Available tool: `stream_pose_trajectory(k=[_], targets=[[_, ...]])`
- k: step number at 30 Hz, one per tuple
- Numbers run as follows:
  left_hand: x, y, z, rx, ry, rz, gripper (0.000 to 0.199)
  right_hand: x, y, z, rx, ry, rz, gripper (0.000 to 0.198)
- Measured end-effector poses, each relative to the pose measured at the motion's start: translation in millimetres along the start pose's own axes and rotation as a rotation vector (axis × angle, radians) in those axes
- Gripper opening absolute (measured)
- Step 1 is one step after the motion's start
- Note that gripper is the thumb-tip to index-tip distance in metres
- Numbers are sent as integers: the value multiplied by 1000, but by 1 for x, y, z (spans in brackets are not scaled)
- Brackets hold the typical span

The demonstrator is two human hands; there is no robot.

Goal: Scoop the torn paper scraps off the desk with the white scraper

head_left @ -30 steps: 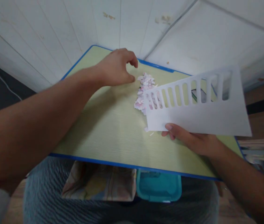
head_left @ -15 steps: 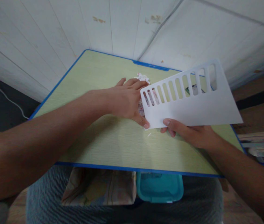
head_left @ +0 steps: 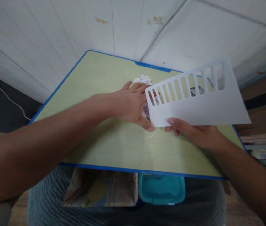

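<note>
My right hand point(head_left: 194, 133) grips a white slotted sheet point(head_left: 200, 110) by its lower edge, thumb on top. The sheet is tilted over the table, with a row of rounded slots that grow larger to the right. My left hand point(head_left: 134, 103) is spread with fingers apart, palm down, beside the sheet's narrow left end. Small printed paper scraps point(head_left: 146, 110) show between its thumb and fingers, partly hidden by the hand and the sheet. Beyond the fingertips lies a heap of white paper bits point(head_left: 143, 79). One tiny white strip point(head_left: 151, 136) rests near my left thumb.
The pale green table point(head_left: 114, 147) has a blue rim and stands against a white panelled wall point(head_left: 128, 28). A small dark-edged item point(head_left: 197, 90) shows through the slots. Below the front edge are a teal plastic container point(head_left: 162, 190) and a patterned fabric pouch point(head_left: 102, 188).
The slotted sheet and my right hand have shifted slightly to the right. My left hand has moved a little to the right too, still spread.
</note>
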State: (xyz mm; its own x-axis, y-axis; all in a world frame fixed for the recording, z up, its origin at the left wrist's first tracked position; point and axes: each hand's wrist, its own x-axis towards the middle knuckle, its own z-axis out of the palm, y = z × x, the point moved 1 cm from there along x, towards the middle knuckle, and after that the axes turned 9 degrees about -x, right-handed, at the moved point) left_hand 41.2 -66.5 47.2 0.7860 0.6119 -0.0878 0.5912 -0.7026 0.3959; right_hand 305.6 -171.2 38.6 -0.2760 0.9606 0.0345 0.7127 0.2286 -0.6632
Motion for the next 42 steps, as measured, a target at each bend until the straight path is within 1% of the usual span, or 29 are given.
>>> stream_pose_trajectory(k=[3, 6, 9, 12, 14, 16, 18, 20, 22, 23, 25, 27, 28, 29, 32, 34, 38, 40, 42], targets=[[0, 1, 1, 1, -15, -16, 145, -1, 1, 0, -35, 10, 4, 43], [0, -2, -1, 14, -9, -33, 144, -2, 5, -1, -96, 50, -6, 47], [-2, -6, -8, 7, 30, -12, 142, -3, 6, 0, -74, 69, -23, 52], [-3, -15, -21, -38, 82, 12, 139, -3, 5, 3, -39, 62, -24, 55], [-2, -26, -29, -81, 111, 18, 134, -4, 5, 6, -53, 64, -8, 57], [1, -41, -33, -130, 156, -11, 132, -5, 7, 9, -75, 71, 4, 59], [7, -59, -32, -169, 241, -109, 129, -6, 10, 11, -102, 66, 1, 60], [13, -77, -26, -205, 337, -218, 121, -8, 11, 12, -135, 58, -15, 58], [20, -92, -17, -235, 348, -270, 124, -10, 10, 13, -163, 43, -44, 56], [24, -98, -13, -250, 344, -267, 127, -11, 9, 13, -172, 34, -60, 55], [30, -105, -6, -271, 330, -207, 134, -14, 6, 13, -187, 34, -89, 53], [31, -106, -3, -264, 336, -166, 135, -17, 2, 13, -197, 40, -101, 51], [31, -105, -3, -254, 351, -172, 132, -19, 0, 12, -195, 46, -98, 50], [29, -102, -3, -241, 375, -195, 127, -20, -3, 11, -187, 44, -93, 48], [22, -92, -6, -197, 449, -249, 104, -25, -10, 9, -158, 20, -68, 46], [19, -88, -8, -178, 460, -251, 97, -27, -19, 10, -163, -5, -63, 45], [16, -88, -11, -92, 445, -294, 98, -20, -44, 18, -155, -74, -82, 50], [15, -91, -12, -44, 449, -321, 102, -13, -56, 25, -109, -131, -106, 52], [13, -92, -12, -44, 461, -318, 106, -5, -63, 33, -44, -198, -121, 50]])
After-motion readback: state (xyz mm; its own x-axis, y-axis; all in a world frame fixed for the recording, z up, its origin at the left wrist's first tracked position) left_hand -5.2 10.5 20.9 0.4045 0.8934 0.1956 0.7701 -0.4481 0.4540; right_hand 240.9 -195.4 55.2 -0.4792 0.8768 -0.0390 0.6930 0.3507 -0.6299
